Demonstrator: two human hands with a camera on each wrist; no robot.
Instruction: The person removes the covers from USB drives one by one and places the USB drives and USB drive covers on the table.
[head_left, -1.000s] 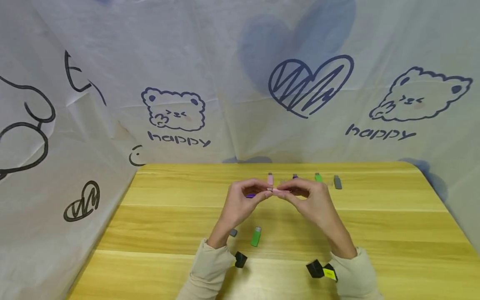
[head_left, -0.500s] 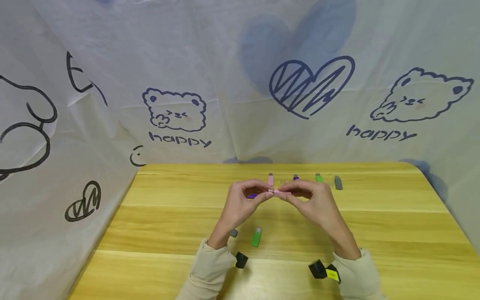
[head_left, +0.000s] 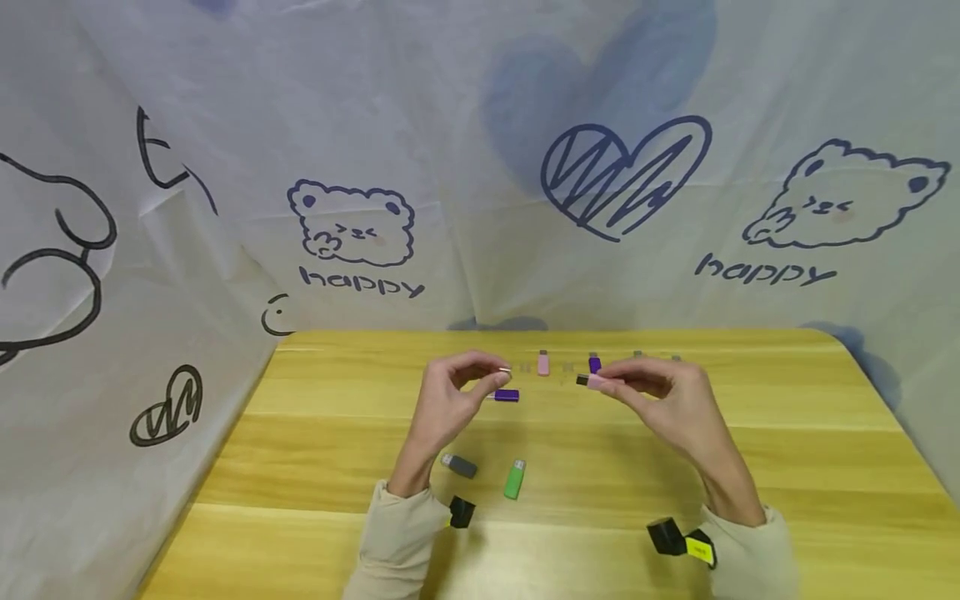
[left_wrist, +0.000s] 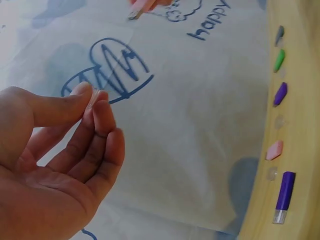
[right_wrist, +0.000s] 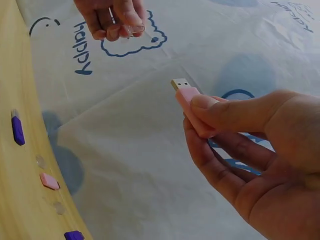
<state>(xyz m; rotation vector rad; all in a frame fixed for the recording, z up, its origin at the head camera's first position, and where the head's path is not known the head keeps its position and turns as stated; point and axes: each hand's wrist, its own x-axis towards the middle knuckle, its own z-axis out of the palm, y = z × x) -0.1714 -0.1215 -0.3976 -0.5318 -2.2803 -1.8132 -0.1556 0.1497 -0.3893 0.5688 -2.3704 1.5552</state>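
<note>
Between thumb and fingertips, my left hand (head_left: 446, 404) pinches a small clear cap (right_wrist: 135, 30), mostly covered by the fingers. My right hand (head_left: 675, 404) grips a pink USB flash drive (right_wrist: 194, 107) by its body, the bare metal plug (right_wrist: 179, 84) pointing left toward the other hand. Both hands are raised over the table, with a gap between cap and drive. Under the left hand lies a purple flash drive (head_left: 506, 396), its clear cap end visible in the left wrist view.
Along the table's (head_left: 337, 450) back edge lie a pink drive (head_left: 543, 364) and a purple drive (head_left: 595, 362), with loose clear caps (head_left: 567, 367) beside them. Green and grey drives there are mostly hidden by the right hand. Nearer lie a grey drive (head_left: 459, 465) and a green drive (head_left: 514, 480).
My hands were together at the pink flash drive and have drawn apart, left hand leftward with the clear cap, right hand rightward with the drive. The plug is now exposed.
</note>
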